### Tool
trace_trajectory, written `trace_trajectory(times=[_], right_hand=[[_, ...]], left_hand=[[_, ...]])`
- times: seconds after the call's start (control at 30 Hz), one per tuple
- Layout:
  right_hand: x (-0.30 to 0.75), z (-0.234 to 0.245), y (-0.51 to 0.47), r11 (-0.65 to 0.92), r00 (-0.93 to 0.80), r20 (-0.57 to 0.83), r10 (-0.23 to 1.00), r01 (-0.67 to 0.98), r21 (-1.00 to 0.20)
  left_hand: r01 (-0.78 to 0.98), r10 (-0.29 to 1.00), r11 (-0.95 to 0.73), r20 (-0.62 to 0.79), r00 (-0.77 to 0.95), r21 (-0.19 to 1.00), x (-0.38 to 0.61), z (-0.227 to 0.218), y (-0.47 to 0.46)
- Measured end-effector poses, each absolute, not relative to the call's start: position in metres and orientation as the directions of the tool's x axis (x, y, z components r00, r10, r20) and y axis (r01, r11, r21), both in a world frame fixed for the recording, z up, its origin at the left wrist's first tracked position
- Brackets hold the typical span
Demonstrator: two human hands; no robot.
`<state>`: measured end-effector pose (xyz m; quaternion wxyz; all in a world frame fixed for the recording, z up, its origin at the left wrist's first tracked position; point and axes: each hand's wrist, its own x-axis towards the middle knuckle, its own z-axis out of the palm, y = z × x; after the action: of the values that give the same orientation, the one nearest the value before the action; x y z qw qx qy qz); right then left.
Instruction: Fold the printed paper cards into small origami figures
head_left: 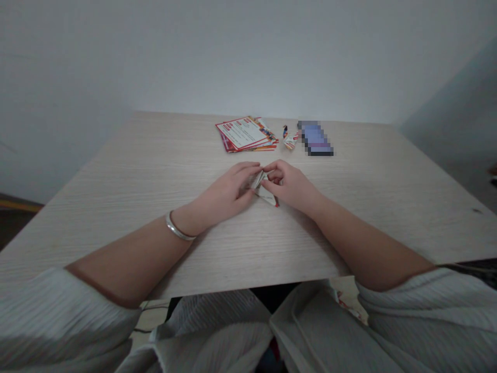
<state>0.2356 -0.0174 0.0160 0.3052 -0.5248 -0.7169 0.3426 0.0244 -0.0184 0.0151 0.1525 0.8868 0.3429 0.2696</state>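
Watching the head feed from my end, working left to right across the pale tabletop.

Left: silver bracelet on the wrist. Left hand lies low, fingers reaching past the paper's far side, thumb tip at its left, near edge. It touches the piece; I can't tell whether it pinches or only steadies it.

Beyond, near the wall: a loose stack of printed sheets, red-bordered one on top.

Centre: the folded paper, small, roughly triangular, on the tabletop directly between the two hands. Both are in contact, so I'd call neither nearer. Its visible long axis runs obliquely, from the far side among the fingertips toward the body and rightward; a red-tipped corner points that near-right way. Fingers hide the rest of the outline.

Right hand: thumb and index finger appear to pinch the paper's upper folds.

Behind it, a small striped paper figure; farther right, a pixelated phone.
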Motion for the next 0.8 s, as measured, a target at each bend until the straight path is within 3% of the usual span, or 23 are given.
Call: trace_trajectory(times=[0.23,0.43,0.67,0.8], right_hand=[[0.239,0.009,-0.008,0.192,-0.210,0.091,0.973,0.537,-0.821],[0.243,0.016,-0.010,0.247,-0.241,0.103,0.965,0.709,-0.661],[0.246,0.008,-0.006,0.377,-0.315,0.211,0.925,0.822,-0.427],[0.248,0.003,-0.005,0.415,-0.340,0.259,0.904,0.844,-0.340]], left_hand=[[0.515,0.624,-0.779,0.358,0.695,0.358,0.021,0.013,-0.016],[0.629,0.638,-0.766,0.284,0.716,0.137,0.021,0.017,-0.020],[0.578,0.610,-0.792,0.206,0.765,0.198,0.022,0.015,-0.018],[0.618,0.661,-0.750,0.245,0.710,0.234,0.022,0.015,-0.018]])
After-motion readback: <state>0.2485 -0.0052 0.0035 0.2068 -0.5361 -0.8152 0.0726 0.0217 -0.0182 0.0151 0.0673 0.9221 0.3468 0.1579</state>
